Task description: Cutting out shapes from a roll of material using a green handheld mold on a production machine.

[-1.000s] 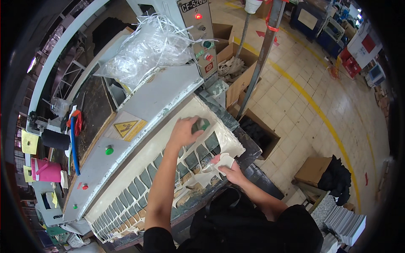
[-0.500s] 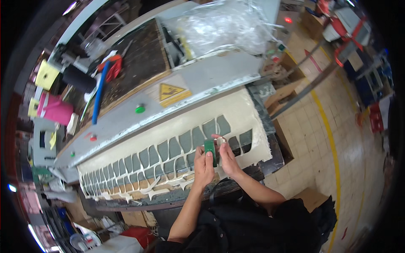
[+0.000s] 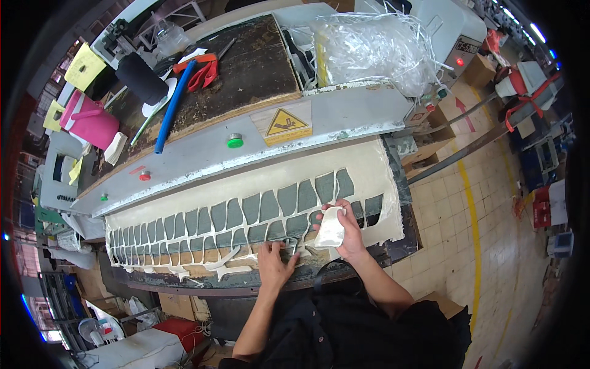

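Observation:
A cream sheet of material [image 3: 307, 161] lies on the machine bed, with rows of cut-out holes showing a dark green surface beneath. In my right hand [image 3: 352, 237] is a cream cut piece [image 3: 330, 229], roughly bell-shaped, held above the sheet's right part between thumb and fingers. My left hand [image 3: 276, 264] is open, low over the sheet's near edge. Its thumb is spread from the curled fingers, beside thin cream strips [image 3: 301, 237] between the holes. A small dark shape next to the thumb is too unclear to name.
Behind the sheet runs a grey machine beam [image 3: 203, 161] with a green button [image 3: 235, 141] and a warning label [image 3: 287, 123]. A wooden board [image 3: 246, 74] on it carries a blue tube [image 3: 176, 107], red-handled scissors [image 3: 203, 75] and a pink container [image 3: 91, 120]. Clear plastic scraps [image 3: 375, 55] fill the right.
A green piece was held up between both hands before and is no longer there. My hands have parted: the left moved down to the sheet's near edge, while the right now shows the cream piece.

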`<action>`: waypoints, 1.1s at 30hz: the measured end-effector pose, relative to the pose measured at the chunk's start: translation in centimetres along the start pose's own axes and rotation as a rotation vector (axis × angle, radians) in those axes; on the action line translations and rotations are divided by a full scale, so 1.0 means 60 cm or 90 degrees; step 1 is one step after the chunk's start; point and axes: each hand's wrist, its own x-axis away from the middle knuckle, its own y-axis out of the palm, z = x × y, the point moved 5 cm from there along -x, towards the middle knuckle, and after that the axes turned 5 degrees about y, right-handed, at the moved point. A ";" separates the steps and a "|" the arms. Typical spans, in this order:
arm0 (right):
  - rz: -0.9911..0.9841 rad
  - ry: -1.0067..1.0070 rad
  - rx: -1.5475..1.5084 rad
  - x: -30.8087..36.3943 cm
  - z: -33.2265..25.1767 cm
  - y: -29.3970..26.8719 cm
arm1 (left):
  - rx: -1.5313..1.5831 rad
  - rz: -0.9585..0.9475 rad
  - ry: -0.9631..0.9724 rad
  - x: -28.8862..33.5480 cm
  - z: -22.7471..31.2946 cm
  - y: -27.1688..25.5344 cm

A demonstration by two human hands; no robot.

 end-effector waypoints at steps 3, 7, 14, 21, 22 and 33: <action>0.063 -0.002 -0.009 0.000 0.012 0.025 | 0.066 0.158 0.067 -0.017 0.051 -0.061; 0.057 -0.018 -0.075 0.000 0.032 0.056 | 0.353 -0.029 0.230 -0.060 0.121 -0.105; 0.052 -0.088 -0.013 -0.009 0.076 0.138 | 0.308 0.160 0.232 -0.040 0.062 -0.132; -0.013 -0.060 0.008 -0.030 0.146 0.250 | 0.397 0.223 0.166 -0.023 -0.023 -0.206; -0.016 -0.062 0.011 -0.033 0.155 0.265 | 0.439 0.212 0.104 -0.021 -0.046 -0.208; -0.016 -0.145 0.090 -0.045 0.241 0.320 | 0.305 0.199 0.252 -0.019 -0.110 -0.288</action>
